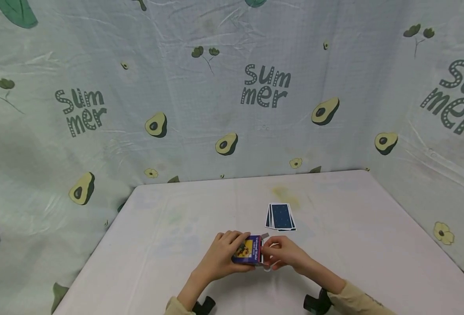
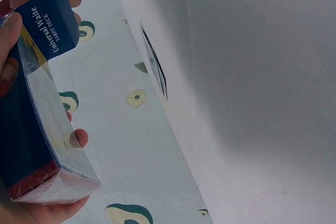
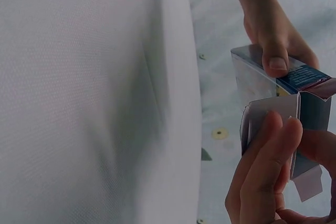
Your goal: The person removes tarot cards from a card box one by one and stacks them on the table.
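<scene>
A blue tarot deck box [image 1: 247, 251], lettered "Universal Waite", is held above the table in my left hand [image 1: 226, 253], its fingers over the far edge and thumb along the near edge. In the left wrist view the box [image 2: 26, 129] shows a transparent side. At its opened right end, my right hand [image 1: 285, 253] pinches the end flap. The right wrist view shows the flap [image 3: 273, 109] folded outward, pale inside, with fingertips on it. A smaller side flap [image 3: 308, 183] hangs out below. What lies inside the box is hard to tell.
Beyond the hands, a slightly fanned stack of blue-backed cards [image 1: 281, 217] lies on the white-covered table [image 1: 169, 262]. Behind and beside the table hangs a curtain [image 1: 200, 105] printed with avocados. Dark wrist cameras [image 1: 318, 302] sit below the hands.
</scene>
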Demonstrator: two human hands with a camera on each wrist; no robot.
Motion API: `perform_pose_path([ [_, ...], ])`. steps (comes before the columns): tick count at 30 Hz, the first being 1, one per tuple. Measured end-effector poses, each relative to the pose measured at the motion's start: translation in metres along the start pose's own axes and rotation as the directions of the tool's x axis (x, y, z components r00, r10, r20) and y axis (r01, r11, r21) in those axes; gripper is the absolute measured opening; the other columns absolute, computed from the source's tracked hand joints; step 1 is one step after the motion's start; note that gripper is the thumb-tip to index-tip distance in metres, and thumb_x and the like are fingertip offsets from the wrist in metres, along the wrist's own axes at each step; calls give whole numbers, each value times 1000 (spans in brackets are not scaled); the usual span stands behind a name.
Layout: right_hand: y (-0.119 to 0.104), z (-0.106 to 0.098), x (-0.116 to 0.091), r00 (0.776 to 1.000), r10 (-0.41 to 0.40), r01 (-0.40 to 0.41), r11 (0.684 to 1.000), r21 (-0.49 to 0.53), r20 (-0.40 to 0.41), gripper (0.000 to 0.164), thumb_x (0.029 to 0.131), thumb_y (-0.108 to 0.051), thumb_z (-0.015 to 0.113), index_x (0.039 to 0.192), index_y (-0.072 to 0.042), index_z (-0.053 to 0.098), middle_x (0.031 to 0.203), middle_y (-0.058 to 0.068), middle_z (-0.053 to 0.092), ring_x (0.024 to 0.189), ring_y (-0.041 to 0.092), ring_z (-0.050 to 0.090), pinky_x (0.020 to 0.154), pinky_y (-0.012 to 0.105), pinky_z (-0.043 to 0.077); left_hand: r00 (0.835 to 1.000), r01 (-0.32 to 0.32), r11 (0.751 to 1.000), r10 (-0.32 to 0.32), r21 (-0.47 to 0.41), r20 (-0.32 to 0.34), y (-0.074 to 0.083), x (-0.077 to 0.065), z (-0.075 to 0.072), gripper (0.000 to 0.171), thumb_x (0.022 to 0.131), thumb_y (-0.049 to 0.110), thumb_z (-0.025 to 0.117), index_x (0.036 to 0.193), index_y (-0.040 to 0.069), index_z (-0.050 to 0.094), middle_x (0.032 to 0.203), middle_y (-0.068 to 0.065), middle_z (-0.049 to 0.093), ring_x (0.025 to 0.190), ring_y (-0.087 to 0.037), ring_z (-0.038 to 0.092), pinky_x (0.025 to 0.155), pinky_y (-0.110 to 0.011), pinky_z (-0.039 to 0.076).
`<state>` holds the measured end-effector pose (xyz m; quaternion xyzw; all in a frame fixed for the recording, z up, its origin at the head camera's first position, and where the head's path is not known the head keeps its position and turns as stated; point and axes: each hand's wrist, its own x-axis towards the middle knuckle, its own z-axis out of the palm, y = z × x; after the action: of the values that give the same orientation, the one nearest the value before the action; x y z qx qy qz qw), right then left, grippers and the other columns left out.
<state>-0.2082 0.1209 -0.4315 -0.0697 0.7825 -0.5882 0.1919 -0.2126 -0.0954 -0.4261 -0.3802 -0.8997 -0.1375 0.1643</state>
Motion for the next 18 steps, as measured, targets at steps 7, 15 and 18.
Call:
perform_pose_path([
  [7,-1,1,2,1000,9,-9,1000,1,0,29,85,-25,59,96,2,57,76,4,65,63,12,63,57,28,52,1000,-7,1000,7,10,-12,0,1,0,74,67,57,68,127,18,49,108,4,56,97,-10,51,83,-32,39],
  [15,0,0,4,999,30,-30,999,17,-10,26,84,-22,58,95,2,57,75,3,66,62,12,63,57,27,52,999,-22,999,23,27,-30,-1,2,1,74,66,57,69,126,18,50,107,4,56,96,-9,51,83,-31,39],
  [18,0,0,5,999,37,-37,999,19,-10,25,84,-21,58,95,2,56,75,3,66,63,11,63,57,26,52,999,-19,999,19,33,-27,-1,2,2,74,66,57,69,126,18,50,107,4,56,96,-9,51,83,-31,39],
])
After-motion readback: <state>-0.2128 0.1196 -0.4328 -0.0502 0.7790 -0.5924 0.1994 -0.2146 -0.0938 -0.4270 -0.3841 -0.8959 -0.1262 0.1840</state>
